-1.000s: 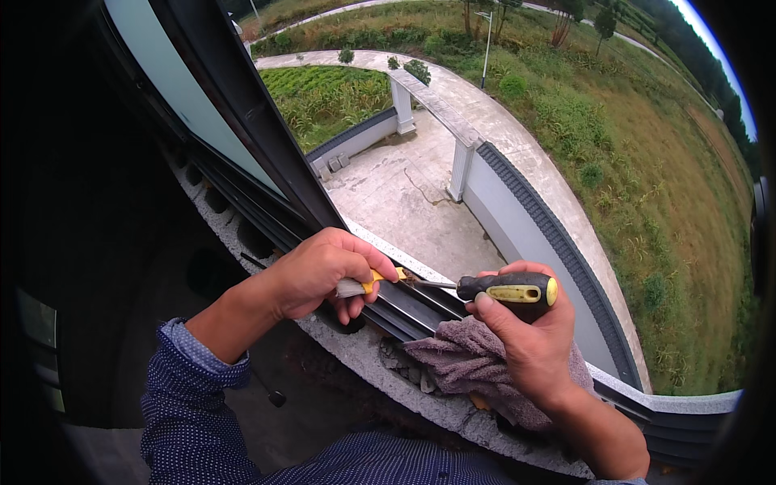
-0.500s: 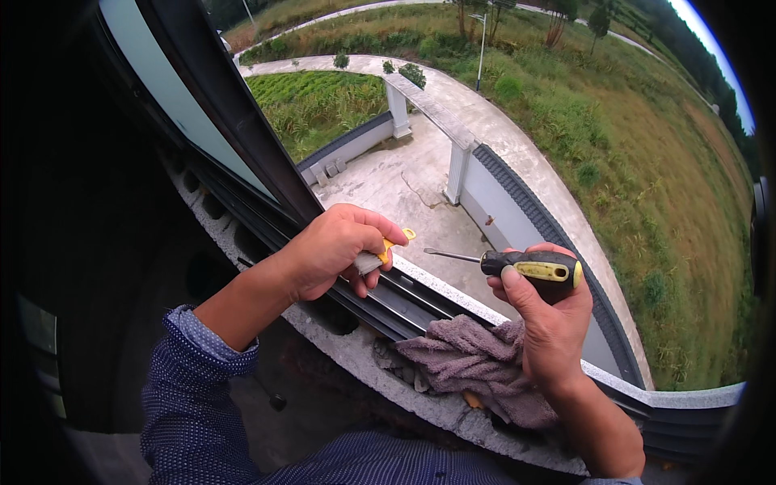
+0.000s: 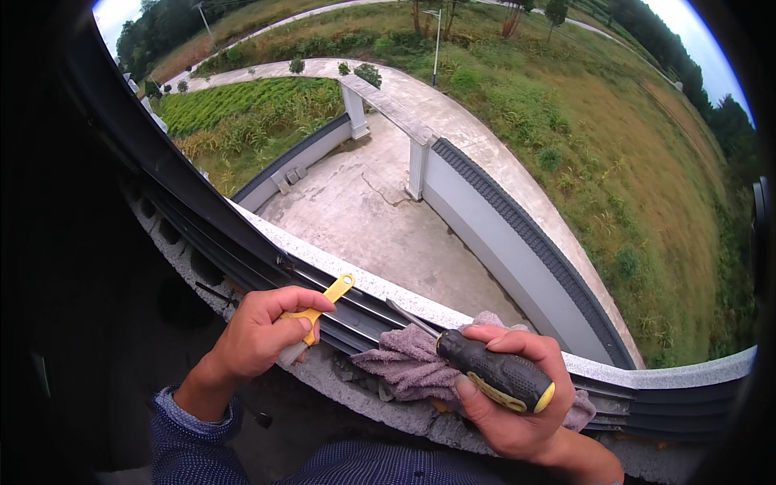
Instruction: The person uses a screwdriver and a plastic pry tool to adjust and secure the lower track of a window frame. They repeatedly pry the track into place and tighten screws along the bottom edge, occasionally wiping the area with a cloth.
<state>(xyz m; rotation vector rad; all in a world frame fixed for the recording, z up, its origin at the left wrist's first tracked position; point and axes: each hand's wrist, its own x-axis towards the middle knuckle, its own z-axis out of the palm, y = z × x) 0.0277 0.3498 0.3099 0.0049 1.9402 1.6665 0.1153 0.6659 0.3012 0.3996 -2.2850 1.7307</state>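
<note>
My left hand [image 3: 267, 331] is closed around a small yellow-handled brush [image 3: 338, 289]. The holed handle end points up and away, and pale bristles show below my fingers. In my right hand [image 3: 525, 404] is a flathead screwdriver [image 3: 493, 368] with a black and yellow grip. Its metal blade points to the far left, above the black window track [image 3: 368, 311]. Just under the screwdriver a crumpled mauve towel [image 3: 408, 364] lies across the track and the rough sill; my right hand covers part of it.
A dark window frame [image 3: 174, 170] rises at the left. The rough inner sill edge [image 3: 339, 396] has holes and loose rubble. Beyond the pale outer ledge [image 3: 315, 250] there is a drop to a concrete yard [image 3: 356, 210] with a low wall [image 3: 501, 234].
Both hands have come down and nearer, the left also leftward. The screwdriver has dropped over the towel and track. The view has swung right, and the sliding pane has left the middle.
</note>
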